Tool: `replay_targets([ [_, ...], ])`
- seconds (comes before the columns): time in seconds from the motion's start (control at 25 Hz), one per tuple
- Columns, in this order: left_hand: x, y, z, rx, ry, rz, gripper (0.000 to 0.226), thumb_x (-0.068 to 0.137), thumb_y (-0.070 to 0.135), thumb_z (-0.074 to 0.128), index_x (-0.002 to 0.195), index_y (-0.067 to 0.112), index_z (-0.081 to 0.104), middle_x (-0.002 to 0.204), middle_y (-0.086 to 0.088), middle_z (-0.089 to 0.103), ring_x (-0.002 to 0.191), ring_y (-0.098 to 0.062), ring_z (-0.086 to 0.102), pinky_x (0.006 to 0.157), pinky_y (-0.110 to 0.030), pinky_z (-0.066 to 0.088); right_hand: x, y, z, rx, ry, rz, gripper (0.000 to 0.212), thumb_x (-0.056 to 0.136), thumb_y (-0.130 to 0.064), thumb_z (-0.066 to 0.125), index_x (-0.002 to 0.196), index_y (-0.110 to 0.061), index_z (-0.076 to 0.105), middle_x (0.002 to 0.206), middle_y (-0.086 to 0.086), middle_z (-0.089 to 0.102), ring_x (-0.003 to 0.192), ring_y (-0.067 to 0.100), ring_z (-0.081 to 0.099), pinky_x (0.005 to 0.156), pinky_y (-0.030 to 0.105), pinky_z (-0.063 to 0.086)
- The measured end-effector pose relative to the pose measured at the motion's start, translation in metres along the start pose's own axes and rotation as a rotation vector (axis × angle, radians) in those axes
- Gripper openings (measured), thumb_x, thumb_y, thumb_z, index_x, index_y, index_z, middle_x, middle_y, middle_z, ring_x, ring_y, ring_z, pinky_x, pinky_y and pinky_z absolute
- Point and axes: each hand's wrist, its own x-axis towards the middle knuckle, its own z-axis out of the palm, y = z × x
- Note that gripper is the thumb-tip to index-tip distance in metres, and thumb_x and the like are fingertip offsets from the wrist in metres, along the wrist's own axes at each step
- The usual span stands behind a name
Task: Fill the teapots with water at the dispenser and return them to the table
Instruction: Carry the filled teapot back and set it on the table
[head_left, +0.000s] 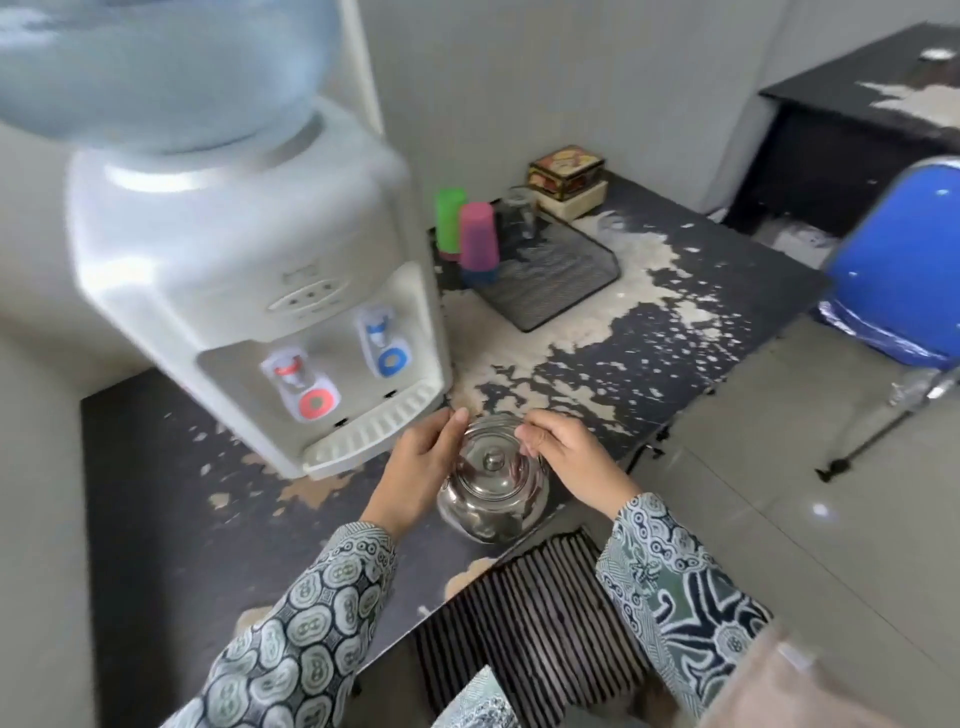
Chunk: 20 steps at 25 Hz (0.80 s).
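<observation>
A steel teapot (492, 493) with its lid on stands on the worn dark table (156, 519), just before the white water dispenser (260, 291). The left hand (421, 462) and the right hand (563, 452) are at its wire handle (511, 423), fingers curled; they seem to pinch it, though the blur hides the grip.

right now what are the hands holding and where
Both the left hand and right hand hold the steel teapot by its thin wire handle, above the lid.
</observation>
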Motion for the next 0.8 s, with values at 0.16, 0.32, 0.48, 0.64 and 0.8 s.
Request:
replay_targets([
  [0.16,0.035,0.055,0.098,0.01,-0.143,0.115,0.048,0.095,0.035,0.043,0.07,-0.006,0.044,0.061,-0.006,0.039,0.055,-0.01,0.035,0.054,-0.025,0.031,-0.048,0.019,-0.103,0.046,0.186,0.016,0.027,0.093,-0.025,0.045,0.067,-0.021,0.047,0.063,-0.001,0.045,0.062,0.009,0.05,0.066,0.028,0.038],
  [0.32,0.062,0.108,0.206,-0.057,-0.233,0.169,0.04,0.095,0.03,0.045,0.06,0.011,0.041,0.052,0.007,0.037,0.047,-0.005,0.031,0.048,-0.019,0.029,-0.099,0.046,-0.204,0.067,0.298,0.03,0.028,0.094,-0.021,0.044,0.067,-0.026,0.047,0.061,-0.008,0.044,0.068,0.022,0.051,0.081,0.049,0.047],
  [0.48,0.08,0.158,0.321,-0.128,-0.373,0.238,0.039,0.096,0.024,0.046,0.059,0.012,0.041,0.051,0.006,0.036,0.045,-0.003,0.031,0.047,-0.018,0.03,-0.16,0.074,-0.299,0.062,0.45,0.06,0.028,0.092,-0.026,0.046,0.066,-0.034,0.051,0.057,-0.016,0.048,0.065,0.011,0.047,0.069,0.031,0.042],
  [0.64,0.089,0.203,0.436,-0.151,-0.554,0.303,0.043,0.096,0.021,0.045,0.054,0.018,0.034,0.052,0.004,0.031,0.047,-0.005,0.027,0.048,-0.022,0.027,-0.226,0.103,-0.382,0.124,0.657,0.107,0.025,0.091,-0.025,0.049,0.068,-0.032,0.056,0.059,-0.017,0.051,0.061,0.004,0.044,0.063,0.02,0.038],
  [0.8,0.099,0.236,0.541,-0.159,-0.722,0.337,0.046,0.095,0.023,0.047,0.05,0.021,0.036,0.047,0.01,0.035,0.043,-0.002,0.031,0.046,-0.017,0.03,-0.276,0.133,-0.445,0.189,0.88,0.163,0.026,0.092,-0.022,0.049,0.067,-0.024,0.056,0.059,-0.013,0.048,0.059,0.005,0.044,0.059,0.016,0.036],
])
